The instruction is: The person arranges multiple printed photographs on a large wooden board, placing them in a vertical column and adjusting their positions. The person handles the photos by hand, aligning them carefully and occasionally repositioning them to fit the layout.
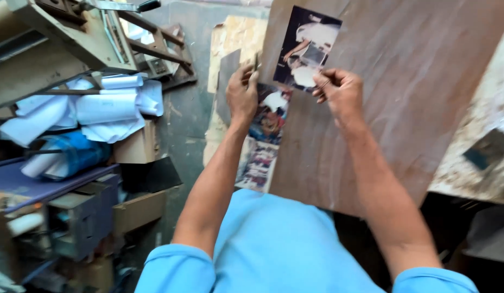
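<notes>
Head view: both hands point(242, 92) point(338, 89) pinching photo prints point(309, 49) over brown board point(404, 92), cluttered workshop floor point(186, 114).

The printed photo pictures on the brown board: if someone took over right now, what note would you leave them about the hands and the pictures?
Left hand: raised at the left edge of the large brown wooden board, pinching a thin dark tool; which tool it is cannot be told.
Right hand: fingers closed at the lower right corner of the dark printed photo lying on the board.
Two more colourful printed photos lie in a row below, along the board's left edge, partly behind the left forearm.
Done: three photos are laid on the board.
Left: whether they are fixed down cannot be seen.
</notes>
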